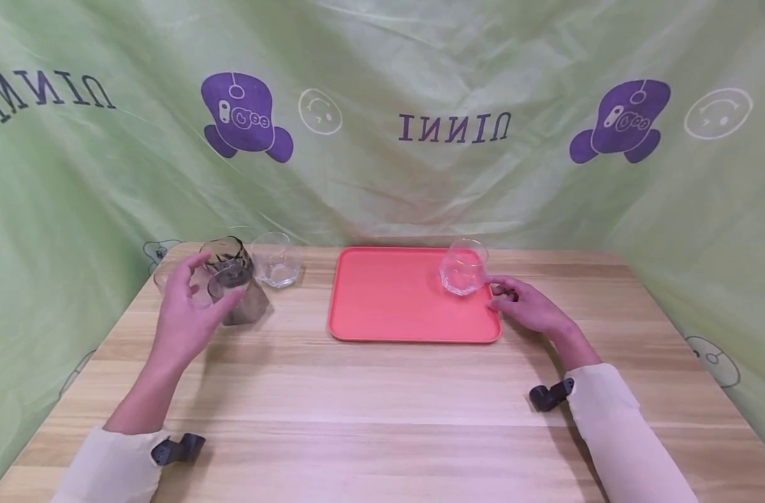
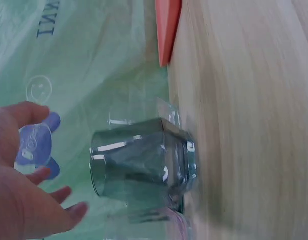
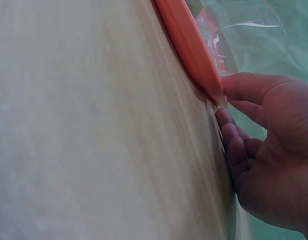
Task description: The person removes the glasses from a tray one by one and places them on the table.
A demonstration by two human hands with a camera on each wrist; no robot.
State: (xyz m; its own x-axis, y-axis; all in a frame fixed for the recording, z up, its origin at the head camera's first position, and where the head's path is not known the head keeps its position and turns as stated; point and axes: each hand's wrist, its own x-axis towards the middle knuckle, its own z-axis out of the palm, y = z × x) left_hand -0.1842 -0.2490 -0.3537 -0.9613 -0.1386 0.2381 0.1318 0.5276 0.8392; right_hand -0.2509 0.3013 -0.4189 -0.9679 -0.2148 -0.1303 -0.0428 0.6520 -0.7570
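My left hand (image 1: 190, 307), thumb and fingers spread apart, is over the near smoky-grey tumbler (image 1: 246, 307). In the left wrist view that tumbler (image 2: 139, 160) stands upright, and the fingers are short of its rim with nothing between them. A second, darker glass (image 1: 228, 251) is just behind it. At the tray's right side, my right hand (image 1: 527, 305) pinches the rim of the red tray (image 1: 388, 318). The right wrist view has the thumb over the tray's edge (image 3: 196, 62) and curled fingers below it. A clear faceted glass (image 1: 462, 272) stands on the tray near that hand.
Another clear glass (image 1: 278, 265) stands to the right of the grey ones, and one more clear glass (image 1: 162, 279) is partly hidden behind my left hand. The wooden table (image 1: 357, 405) backs onto a green printed curtain (image 1: 382, 188).
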